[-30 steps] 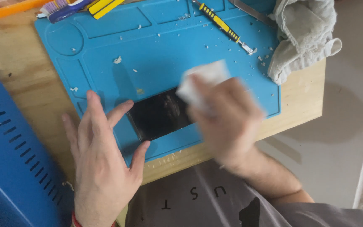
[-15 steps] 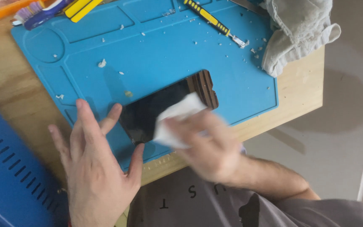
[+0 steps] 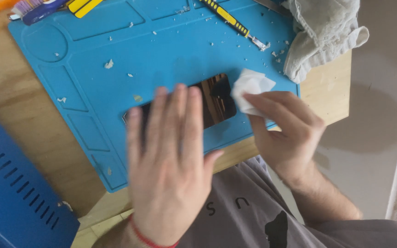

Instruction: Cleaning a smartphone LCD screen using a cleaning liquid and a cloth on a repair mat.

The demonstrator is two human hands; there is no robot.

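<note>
A black phone (image 3: 214,98) lies screen-up on a blue work mat (image 3: 116,69) near the mat's front edge. My left hand (image 3: 171,160) is spread flat, fingers apart, over the phone's left half, blurred by motion. My right hand (image 3: 283,128) pinches a small white wipe (image 3: 250,89) at the phone's right end, at the mat's right edge. Most of the phone's left part is hidden under my left fingers.
A yellow-and-black hand tool (image 3: 233,23) lies at the mat's far side, a crumpled grey cloth (image 3: 320,34) at the far right. A brush and yellow pry tools (image 3: 65,5) sit at the far left. A blue metal case (image 3: 14,193) stands left. White scraps dot the mat.
My left hand has moved right from the mat's edge to over the phone. My right hand has slid the wipe from the phone's middle to its right end.
</note>
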